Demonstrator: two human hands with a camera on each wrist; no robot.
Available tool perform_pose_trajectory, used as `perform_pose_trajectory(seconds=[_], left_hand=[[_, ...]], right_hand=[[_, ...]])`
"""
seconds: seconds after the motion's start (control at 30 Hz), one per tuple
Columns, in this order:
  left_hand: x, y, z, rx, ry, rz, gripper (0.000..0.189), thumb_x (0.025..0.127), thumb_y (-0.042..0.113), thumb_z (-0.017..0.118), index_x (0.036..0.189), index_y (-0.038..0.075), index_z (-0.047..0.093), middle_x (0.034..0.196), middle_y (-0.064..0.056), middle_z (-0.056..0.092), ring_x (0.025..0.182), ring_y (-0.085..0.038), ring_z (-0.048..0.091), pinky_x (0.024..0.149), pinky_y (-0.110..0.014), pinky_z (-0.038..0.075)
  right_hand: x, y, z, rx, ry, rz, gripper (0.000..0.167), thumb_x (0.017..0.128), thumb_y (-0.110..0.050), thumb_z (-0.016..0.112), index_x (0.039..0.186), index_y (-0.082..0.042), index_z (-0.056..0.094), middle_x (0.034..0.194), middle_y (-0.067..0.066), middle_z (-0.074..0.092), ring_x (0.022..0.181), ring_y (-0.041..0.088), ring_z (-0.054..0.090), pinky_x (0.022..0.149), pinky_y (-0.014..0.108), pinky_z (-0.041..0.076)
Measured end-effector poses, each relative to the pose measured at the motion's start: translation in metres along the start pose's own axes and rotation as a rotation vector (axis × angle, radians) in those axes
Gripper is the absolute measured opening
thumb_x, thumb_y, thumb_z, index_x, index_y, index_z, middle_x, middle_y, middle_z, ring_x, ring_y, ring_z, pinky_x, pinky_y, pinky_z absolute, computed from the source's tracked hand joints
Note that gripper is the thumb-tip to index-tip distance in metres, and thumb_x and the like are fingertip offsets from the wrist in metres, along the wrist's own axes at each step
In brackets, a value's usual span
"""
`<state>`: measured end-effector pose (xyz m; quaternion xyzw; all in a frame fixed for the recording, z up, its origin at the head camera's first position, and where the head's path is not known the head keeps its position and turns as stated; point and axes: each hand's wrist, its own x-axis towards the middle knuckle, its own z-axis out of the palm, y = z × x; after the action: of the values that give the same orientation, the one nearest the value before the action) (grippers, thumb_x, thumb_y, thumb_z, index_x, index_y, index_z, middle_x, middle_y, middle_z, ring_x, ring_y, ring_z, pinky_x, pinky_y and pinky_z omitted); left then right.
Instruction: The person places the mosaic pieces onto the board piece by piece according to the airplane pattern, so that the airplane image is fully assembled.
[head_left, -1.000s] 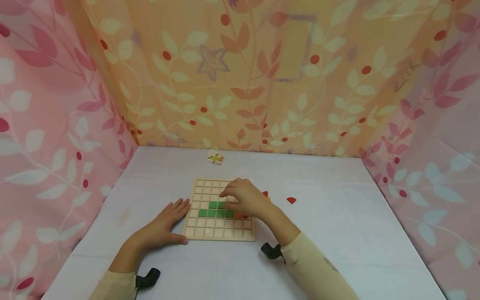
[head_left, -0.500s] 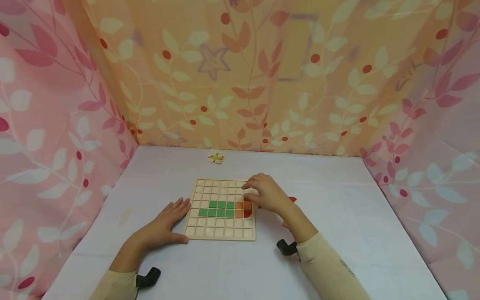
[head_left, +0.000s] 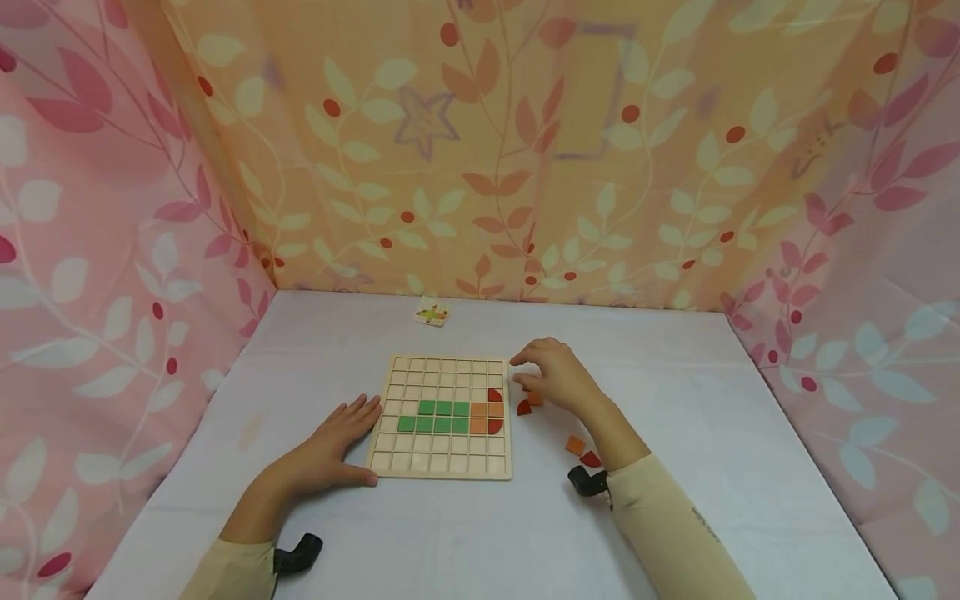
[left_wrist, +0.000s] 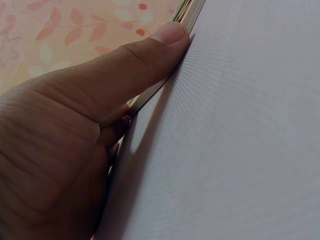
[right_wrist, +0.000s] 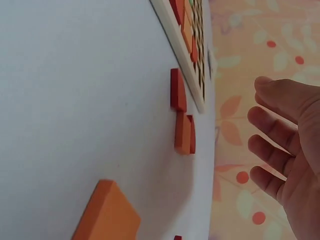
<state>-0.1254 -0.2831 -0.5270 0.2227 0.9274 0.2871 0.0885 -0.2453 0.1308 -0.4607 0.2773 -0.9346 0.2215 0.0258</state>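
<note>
A square wooden grid board (head_left: pixel 442 463) lies on the white table. Green squares (head_left: pixel 435 424) fill part of two rows. To their right sit orange squares (head_left: pixel 477 417), with a red quarter-circle piece (head_left: pixel 495 395) above and another red piece below in the last column. My left hand (head_left: pixel 330 450) rests along the board's left edge; in the left wrist view its thumb (left_wrist: pixel 170 37) touches the near edge. My right hand (head_left: pixel 558 377) hovers off the board's right side, fingers loosely bent, holding nothing. Under it lie a loose orange square (head_left: pixel 536 399) and red quarter-circle (head_left: pixel 523 407).
Closer to me lie another orange block (head_left: pixel 575 444) and a red piece (head_left: pixel 590 459), beside the right wrist. A small patterned card (head_left: pixel 432 312) lies behind the board. Printed curtains (head_left: pixel 480 167) enclose the table at the back and sides.
My right hand has moved from over the board to the right, past its edge. The red piece at the upper right now shows uncovered. My left hand stays put.
</note>
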Motion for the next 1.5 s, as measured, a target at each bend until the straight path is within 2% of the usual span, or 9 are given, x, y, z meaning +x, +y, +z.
perform_pose_trajectory(seconds=[0.17,0.33,0.57,0.8,1.03,1.27,1.5], left_hand=[[0.0,0.0,0.0,-0.003,0.003,-0.002,0.12,0.072,0.062,0.084,0.163,0.01,0.026,0.172,-0.003,0.018,0.16,-0.03,0.006,0.129,-0.038,-0.004],[0.0,0.0,0.0,0.004,0.001,-0.001,0.119,0.072,0.062,0.084,0.163,0.009,0.026,0.172,-0.003,0.018,0.16,-0.031,0.007,0.129,-0.041,-0.002],[0.0,-0.001,0.001,0.009,0.006,-0.001,0.12,0.072,0.062,0.084,0.163,0.009,0.026,0.172,-0.002,0.018,0.16,-0.03,0.007,0.129,-0.038,-0.003],[0.0,-0.001,0.001,0.014,0.003,-0.007,0.121,0.071,0.062,0.084,0.163,0.009,0.025,0.172,-0.002,0.018,0.16,-0.03,0.007,0.129,-0.046,0.0],[0.001,0.0,0.001,0.005,0.0,-0.019,0.121,0.071,0.062,0.085,0.163,0.011,0.025,0.172,-0.001,0.018,0.16,-0.029,0.006,0.129,-0.05,0.002],[0.001,0.002,0.0,-0.004,-0.008,-0.023,0.12,0.072,0.061,0.085,0.163,0.011,0.025,0.172,-0.001,0.017,0.16,-0.03,0.005,0.128,-0.053,0.003],[0.001,0.0,0.0,-0.003,-0.003,-0.024,0.121,0.071,0.063,0.084,0.163,0.012,0.025,0.172,-0.001,0.018,0.16,-0.029,0.005,0.129,-0.045,-0.001]], right_hand=[[0.002,0.01,0.003,0.005,-0.019,0.026,0.023,0.092,-0.027,0.076,0.113,-0.017,0.079,0.112,-0.001,0.073,0.115,0.025,0.059,0.107,0.048,0.047],[0.002,0.018,0.008,0.003,-0.054,0.062,0.024,0.092,-0.026,0.076,0.113,-0.014,0.079,0.111,0.001,0.073,0.112,0.026,0.059,0.106,0.046,0.047],[0.004,0.027,0.014,-0.015,-0.084,0.058,0.024,0.089,-0.025,0.08,0.109,-0.012,0.08,0.108,0.002,0.073,0.109,0.026,0.061,0.103,0.047,0.049],[0.005,0.038,0.02,-0.026,-0.107,0.081,0.023,0.087,-0.026,0.081,0.106,-0.012,0.08,0.103,0.001,0.074,0.105,0.024,0.062,0.099,0.046,0.051],[0.007,0.048,0.025,0.013,-0.115,0.09,0.021,0.089,-0.027,0.08,0.106,-0.014,0.08,0.102,-0.002,0.074,0.105,0.022,0.062,0.1,0.044,0.051],[0.005,0.045,0.021,0.024,-0.142,0.095,0.019,0.09,-0.025,0.079,0.105,-0.014,0.08,0.101,-0.003,0.073,0.103,0.022,0.062,0.099,0.045,0.05],[0.002,0.044,0.02,0.042,-0.158,0.089,0.017,0.092,-0.023,0.078,0.106,-0.016,0.08,0.103,-0.003,0.073,0.105,0.021,0.061,0.1,0.044,0.05]])
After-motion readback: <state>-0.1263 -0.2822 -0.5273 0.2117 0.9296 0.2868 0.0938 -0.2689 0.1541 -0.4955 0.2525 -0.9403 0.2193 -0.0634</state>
